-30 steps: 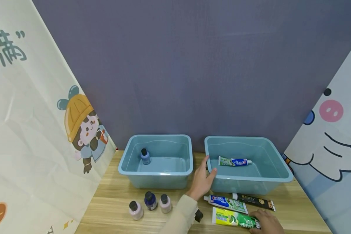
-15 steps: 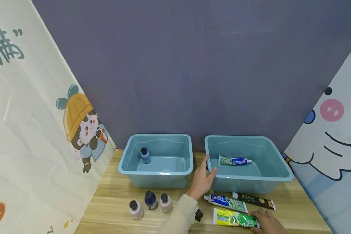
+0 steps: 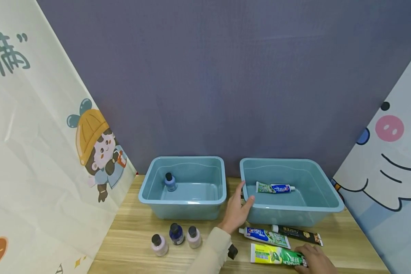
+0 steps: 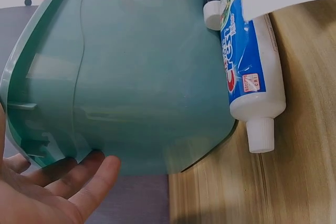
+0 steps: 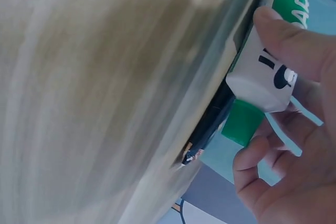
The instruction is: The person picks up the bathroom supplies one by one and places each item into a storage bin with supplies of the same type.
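A green-and-yellow toothpaste tube [image 3: 275,255] is held by the right hand [image 3: 315,260], low over the wooden surface [image 3: 130,236], at its near side and in front of the right bin [image 3: 284,217]. Its long axis is laid roughly left to right in the head view, with the capped end lowered slightly toward the near edge. The flat crimped end is pointed left; the green cap [image 5: 244,121] is pointed right, on the hand's side. Whether the surface is touched by the tube cannot be told.

The right grip is closed on the tube near its capped shoulder: the thumb is laid on one face, other fingers are set behind, and one fingertip is bent close to the cap. The left hand [image 3: 236,213] is placed at the right bin's near left corner, its fingers extended against the wall and the thumb at the rim; no tube is held in this grip.

Just beyond the held tube, a blue-and-green tube [image 3: 265,236] is laid with its cap pointed left, and a black tube [image 3: 298,234] is similarly turned. Inside the right bin, another tube [image 3: 275,188] is pointed cap-right.
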Demonstrator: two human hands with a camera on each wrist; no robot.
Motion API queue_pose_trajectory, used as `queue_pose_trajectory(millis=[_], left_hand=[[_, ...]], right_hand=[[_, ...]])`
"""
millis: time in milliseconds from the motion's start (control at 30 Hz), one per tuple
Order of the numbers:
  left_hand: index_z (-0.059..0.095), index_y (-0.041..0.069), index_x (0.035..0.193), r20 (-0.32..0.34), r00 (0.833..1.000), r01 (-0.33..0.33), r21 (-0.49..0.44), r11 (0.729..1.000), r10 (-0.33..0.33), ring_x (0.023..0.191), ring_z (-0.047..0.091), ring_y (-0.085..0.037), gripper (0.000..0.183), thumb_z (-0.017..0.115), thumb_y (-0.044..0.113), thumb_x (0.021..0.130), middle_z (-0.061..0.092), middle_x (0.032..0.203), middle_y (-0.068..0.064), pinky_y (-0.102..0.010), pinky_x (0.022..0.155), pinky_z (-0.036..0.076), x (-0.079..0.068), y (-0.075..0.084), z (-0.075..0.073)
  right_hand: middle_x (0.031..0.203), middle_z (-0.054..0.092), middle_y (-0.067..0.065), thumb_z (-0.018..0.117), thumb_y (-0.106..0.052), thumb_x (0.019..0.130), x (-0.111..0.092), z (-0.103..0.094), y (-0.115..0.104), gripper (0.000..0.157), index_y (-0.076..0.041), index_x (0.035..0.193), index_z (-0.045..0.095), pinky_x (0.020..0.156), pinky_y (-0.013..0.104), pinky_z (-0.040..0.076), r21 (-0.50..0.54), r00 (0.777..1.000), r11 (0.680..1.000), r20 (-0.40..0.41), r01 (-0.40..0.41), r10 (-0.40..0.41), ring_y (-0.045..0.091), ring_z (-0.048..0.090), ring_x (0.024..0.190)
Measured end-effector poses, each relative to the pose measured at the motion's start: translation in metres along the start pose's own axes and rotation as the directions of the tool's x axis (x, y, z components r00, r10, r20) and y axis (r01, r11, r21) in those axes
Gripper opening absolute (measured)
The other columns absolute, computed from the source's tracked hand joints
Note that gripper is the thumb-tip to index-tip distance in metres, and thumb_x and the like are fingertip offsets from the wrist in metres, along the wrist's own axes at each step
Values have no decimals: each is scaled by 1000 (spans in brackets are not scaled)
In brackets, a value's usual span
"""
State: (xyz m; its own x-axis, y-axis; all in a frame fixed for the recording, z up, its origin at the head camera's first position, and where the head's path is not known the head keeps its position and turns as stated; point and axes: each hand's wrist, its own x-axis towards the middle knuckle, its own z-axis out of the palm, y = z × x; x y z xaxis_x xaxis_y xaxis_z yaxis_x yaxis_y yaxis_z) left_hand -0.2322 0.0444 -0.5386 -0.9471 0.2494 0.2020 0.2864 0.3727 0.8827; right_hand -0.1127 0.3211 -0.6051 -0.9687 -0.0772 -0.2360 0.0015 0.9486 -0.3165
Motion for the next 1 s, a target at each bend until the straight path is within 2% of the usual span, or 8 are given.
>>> queue_pose_trajectory(millis=[267,467,633,767,1000], left_hand=[[23,35,162,-1,1000,-5,-11,1000,5,144,46,-32,65,46,55,105,41,162,-8,-55,114,43,0,-2,0],[21,38,162,11,1000,-4,-27,1000,4,145,45,-32,66,47,58,104,40,163,-8,-55,115,41,0,-4,0],[18,43,161,35,999,7,-54,999,-5,148,41,-31,68,48,60,103,35,166,-5,-56,117,39,-1,-8,-1],[16,45,161,53,998,24,-74,997,-20,149,39,-32,70,52,59,102,32,167,-5,-57,117,38,-2,-10,-1],[13,45,162,93,995,54,-100,993,-45,152,34,-33,75,52,61,101,24,170,-3,-60,117,37,-3,-11,-2]], right_hand=[[104,66,-8,91,-41,70,-7,-11,-5,48,-20,109,72,82,44,54,-44,990,998,-135,37,-43,17,54,93],[103,67,-3,93,-35,68,-11,-22,-7,49,-15,109,72,83,50,56,-77,972,996,-224,51,-67,24,59,97],[101,67,0,94,-28,66,-16,-31,-6,47,-14,104,73,74,42,56,-110,935,989,-329,103,-134,22,60,90],[102,70,2,94,-28,66,-19,-40,-8,47,-13,105,74,69,37,52,-107,917,989,-377,99,-133,20,57,87],[105,72,6,94,-24,66,-22,-60,-10,48,-12,107,74,69,42,52,-105,876,988,-459,110,-147,24,57,89]])
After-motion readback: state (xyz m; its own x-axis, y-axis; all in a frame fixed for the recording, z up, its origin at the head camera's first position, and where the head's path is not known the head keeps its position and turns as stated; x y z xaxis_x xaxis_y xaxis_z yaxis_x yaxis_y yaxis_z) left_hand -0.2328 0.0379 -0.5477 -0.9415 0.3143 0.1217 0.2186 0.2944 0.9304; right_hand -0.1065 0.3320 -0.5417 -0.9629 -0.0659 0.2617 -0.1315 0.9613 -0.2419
